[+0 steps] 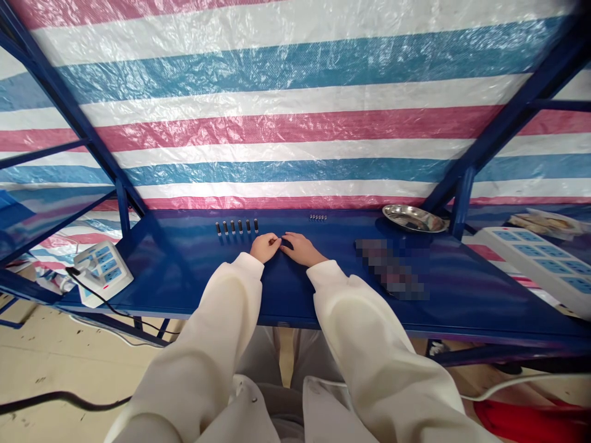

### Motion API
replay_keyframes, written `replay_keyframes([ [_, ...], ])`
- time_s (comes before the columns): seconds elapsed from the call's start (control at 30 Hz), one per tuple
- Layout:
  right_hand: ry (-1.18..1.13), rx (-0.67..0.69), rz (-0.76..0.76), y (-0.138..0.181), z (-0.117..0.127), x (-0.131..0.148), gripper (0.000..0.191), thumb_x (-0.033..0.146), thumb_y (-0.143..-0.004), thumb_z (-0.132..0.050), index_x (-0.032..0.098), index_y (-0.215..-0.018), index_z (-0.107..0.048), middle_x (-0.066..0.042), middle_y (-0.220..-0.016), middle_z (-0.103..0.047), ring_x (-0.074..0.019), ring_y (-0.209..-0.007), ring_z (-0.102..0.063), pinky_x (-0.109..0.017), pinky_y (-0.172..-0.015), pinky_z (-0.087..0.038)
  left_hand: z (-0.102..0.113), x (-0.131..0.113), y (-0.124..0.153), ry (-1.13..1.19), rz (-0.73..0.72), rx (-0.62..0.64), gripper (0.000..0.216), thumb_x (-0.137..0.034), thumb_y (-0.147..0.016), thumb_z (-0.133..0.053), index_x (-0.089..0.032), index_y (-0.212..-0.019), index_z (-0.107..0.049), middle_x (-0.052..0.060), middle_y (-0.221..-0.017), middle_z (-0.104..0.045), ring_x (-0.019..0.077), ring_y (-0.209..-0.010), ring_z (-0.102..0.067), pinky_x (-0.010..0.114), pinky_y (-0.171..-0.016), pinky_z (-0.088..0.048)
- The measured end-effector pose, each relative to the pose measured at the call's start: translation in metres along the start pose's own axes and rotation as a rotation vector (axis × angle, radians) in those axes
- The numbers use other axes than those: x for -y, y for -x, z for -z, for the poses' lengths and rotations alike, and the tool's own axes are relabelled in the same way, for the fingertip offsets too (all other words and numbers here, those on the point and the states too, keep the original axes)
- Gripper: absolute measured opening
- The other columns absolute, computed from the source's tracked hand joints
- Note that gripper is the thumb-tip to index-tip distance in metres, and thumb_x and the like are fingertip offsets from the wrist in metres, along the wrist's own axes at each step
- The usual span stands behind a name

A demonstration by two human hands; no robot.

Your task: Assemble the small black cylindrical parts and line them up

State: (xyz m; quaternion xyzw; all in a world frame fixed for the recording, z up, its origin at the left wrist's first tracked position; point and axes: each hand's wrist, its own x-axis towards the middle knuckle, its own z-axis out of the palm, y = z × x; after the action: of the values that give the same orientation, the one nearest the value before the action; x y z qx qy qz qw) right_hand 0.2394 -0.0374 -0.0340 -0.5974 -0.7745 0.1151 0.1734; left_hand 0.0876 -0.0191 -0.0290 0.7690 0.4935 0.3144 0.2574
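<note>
My two hands rest side by side on the blue metal shelf point(194, 271), both in white sleeves. My left hand point(264, 247) is curled, fingers pressed together; whether it holds something small is hidden. My right hand point(300, 248) lies low beside it, fingertips bent toward the left hand, pinched near a small dark item I cannot make out. Just beyond the left hand stands a row of several small dark upright cylinders point(236, 227). A smaller cluster of tiny dark pieces point(318, 217) sits farther back to the right.
A shiny metal dish point(414, 218) sits at the back right by a blue upright post point(460, 200). A white power strip point(100, 271) with a black cable lies at the shelf's left edge, another point(540, 261) at the right. Striped tarpaulin hangs behind.
</note>
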Motion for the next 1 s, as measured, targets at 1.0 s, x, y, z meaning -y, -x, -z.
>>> replay_keyframes([
  [1.0,0.019,0.004,0.013,0.004,0.003,0.005,0.042,0.034,-0.087,-0.049,0.014,-0.124,-0.055,-0.014,-0.136,-0.048,-0.0237,-0.127,-0.041,-0.038,-0.106,-0.031,0.013,0.009,-0.007,-0.087,0.178,-0.384,0.051,-0.024,-0.085,-0.047,-0.016,-0.135,-0.04,0.004,-0.07,-0.065,0.019,-0.074,-0.063,0.027,-0.073,-0.045],
])
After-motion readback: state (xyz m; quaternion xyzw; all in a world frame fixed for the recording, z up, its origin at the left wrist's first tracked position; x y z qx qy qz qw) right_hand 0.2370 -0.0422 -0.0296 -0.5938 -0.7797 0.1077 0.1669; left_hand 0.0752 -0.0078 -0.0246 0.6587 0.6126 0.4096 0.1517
